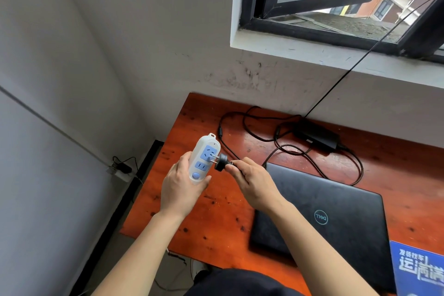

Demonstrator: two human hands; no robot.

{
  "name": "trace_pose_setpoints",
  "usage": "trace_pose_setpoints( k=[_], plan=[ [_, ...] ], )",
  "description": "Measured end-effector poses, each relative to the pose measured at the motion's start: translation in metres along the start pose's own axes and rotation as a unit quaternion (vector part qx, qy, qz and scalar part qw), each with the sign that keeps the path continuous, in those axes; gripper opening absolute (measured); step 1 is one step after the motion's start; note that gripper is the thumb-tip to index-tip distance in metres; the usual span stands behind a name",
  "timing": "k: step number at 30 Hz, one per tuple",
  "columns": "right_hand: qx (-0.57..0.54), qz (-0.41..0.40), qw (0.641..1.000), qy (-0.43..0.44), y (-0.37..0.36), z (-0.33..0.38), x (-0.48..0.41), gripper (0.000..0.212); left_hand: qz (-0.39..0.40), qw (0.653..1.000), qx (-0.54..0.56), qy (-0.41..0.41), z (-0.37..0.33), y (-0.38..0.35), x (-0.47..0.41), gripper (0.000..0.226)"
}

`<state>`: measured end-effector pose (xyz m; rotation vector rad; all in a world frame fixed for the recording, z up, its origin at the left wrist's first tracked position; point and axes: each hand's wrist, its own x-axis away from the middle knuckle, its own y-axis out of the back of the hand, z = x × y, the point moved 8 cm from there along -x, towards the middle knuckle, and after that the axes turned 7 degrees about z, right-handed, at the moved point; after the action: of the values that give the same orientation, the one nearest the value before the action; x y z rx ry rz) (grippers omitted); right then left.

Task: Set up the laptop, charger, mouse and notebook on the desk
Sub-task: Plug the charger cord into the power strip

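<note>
Over the tabletop's [216, 218] left edge, left hand [179, 190] is wrapped around a white power strip [203, 154] and right hand [254, 185] pinches the charger's black plug [220, 162], prongs at the top socket. Charger brick [317, 136] sits by the back edge. The closed laptop [324, 214] is nearer the front, with the blue notebook [418, 269] at the front right.
</note>
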<state>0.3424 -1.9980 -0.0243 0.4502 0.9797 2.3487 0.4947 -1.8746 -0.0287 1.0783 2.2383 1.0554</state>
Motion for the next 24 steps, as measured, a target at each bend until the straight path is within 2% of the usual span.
trace_pose_setpoints(
  k=[12, 16, 20, 24],
  plan=[
    [-0.044, -0.014, 0.999, -0.009, 0.0, 0.005, -0.001, 0.042, 0.0, 1.0, -0.003, 0.014, 0.0, 0.006, -0.002, 0.076],
    [-0.029, -0.013, 0.999, -0.017, 0.0, 0.007, -0.002, 0.04, -0.004, 1.0, -0.018, 0.004, -0.002, 0.008, -0.002, 0.078],
    [0.009, -0.024, 0.999, -0.029, 0.003, 0.013, -0.002, 0.039, -0.028, 0.996, -0.072, -0.041, -0.011, 0.013, -0.002, 0.079],
    [0.077, -0.032, 0.996, -0.043, 0.009, 0.018, -0.004, 0.042, -0.046, 0.987, -0.132, -0.083, -0.022, 0.011, -0.001, 0.067]
  ],
)
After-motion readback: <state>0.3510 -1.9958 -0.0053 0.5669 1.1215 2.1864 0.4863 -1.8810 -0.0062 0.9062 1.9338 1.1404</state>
